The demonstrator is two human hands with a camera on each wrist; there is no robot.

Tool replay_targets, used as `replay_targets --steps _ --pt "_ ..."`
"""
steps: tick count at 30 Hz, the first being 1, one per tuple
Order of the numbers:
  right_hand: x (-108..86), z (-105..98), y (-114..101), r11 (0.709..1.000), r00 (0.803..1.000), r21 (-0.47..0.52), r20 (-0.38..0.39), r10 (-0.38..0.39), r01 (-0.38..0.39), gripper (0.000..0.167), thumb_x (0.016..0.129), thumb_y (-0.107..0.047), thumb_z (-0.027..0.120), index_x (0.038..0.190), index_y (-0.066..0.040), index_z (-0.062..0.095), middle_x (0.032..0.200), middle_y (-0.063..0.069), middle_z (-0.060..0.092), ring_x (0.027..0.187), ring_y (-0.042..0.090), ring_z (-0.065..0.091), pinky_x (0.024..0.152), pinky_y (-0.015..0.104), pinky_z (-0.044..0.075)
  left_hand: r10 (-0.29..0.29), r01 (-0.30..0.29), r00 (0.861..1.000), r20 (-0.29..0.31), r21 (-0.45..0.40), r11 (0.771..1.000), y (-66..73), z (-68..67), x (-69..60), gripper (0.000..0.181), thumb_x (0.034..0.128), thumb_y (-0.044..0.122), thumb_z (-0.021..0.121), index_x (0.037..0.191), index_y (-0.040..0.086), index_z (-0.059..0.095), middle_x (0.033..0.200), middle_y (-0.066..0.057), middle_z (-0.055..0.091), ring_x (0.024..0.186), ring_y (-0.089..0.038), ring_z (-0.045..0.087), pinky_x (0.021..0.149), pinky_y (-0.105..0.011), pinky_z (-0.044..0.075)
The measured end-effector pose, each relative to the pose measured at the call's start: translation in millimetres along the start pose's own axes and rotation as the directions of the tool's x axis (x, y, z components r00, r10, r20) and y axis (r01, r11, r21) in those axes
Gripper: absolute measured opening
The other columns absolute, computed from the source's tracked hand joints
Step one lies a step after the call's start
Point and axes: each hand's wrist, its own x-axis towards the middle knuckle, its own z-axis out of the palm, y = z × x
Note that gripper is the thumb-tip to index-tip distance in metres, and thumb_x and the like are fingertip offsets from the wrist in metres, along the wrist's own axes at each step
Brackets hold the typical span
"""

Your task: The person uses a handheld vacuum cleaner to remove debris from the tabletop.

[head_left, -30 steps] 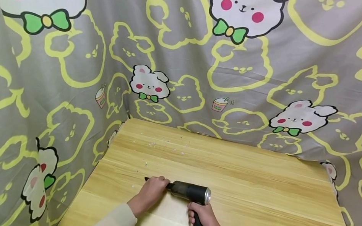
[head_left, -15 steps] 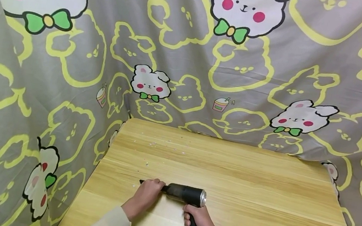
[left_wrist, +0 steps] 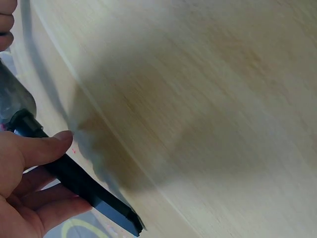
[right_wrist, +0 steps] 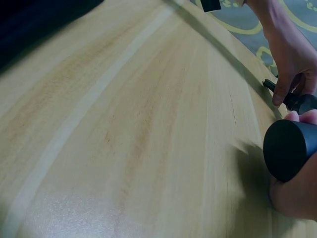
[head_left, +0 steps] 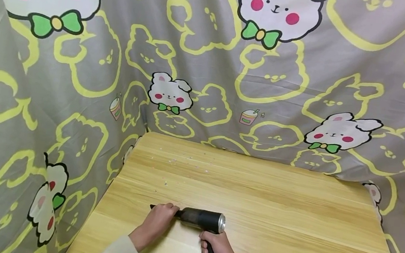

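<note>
A black handheld vacuum cleaner (head_left: 208, 220) with a smoky clear barrel and a silver rear cap is held low over the wooden table, its narrow nozzle (left_wrist: 94, 191) pointing left. My right hand (head_left: 219, 246) grips its handle, whose round black base (right_wrist: 286, 150) shows in the right wrist view. My left hand (head_left: 159, 220) holds the nozzle between thumb and fingers. Small pale crumbs (head_left: 172, 161) lie scattered on the table's far left part, beyond the nozzle tip. Whether the tip touches the wood I cannot tell.
The wooden table (head_left: 292, 208) extends to the right and back. A grey patterned curtain (head_left: 211, 67) hangs around its back and sides, close to the edges. In the right wrist view a dark shape (right_wrist: 39, 25) fills the upper left corner.
Both hands have carried the vacuum cleaner left and slightly nearer to me. A pale crumb near the nozzle tip is no longer visible. The grips look the same.
</note>
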Motion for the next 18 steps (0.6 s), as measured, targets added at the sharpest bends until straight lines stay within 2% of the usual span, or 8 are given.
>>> replay_targets --steps 7,18 --pt "8.7 8 -3 0.999 0.999 -0.029 -0.023 -0.026 0.026 0.017 0.094 -0.01 0.061 0.078 -0.011 0.054 0.058 -0.008 0.05 0.046 0.006 0.048 0.044 0.023 0.049 -0.018 0.017 0.999 -0.027 -0.022 1.0 -12.0 2.2 1.8 0.018 0.0829 -0.008 0.077 0.093 0.007 0.079 0.081 -0.006 0.078 0.067 -0.017 0.075 0.058 -0.026 0.062" --pt "20.1 17 -7 0.997 0.997 -0.046 -0.058 -0.057 0.054 0.017 0.093 -0.01 0.064 0.078 -0.01 0.054 0.059 -0.005 0.051 0.046 0.008 0.049 0.045 0.024 0.05 -0.04 0.04 0.999 -0.014 -0.049 0.998 -25.7 2.2 7.7 0.019 0.0823 -0.006 0.08 0.096 0.007 0.08 0.086 -0.01 0.079 0.072 -0.019 0.077 0.061 -0.026 0.064"
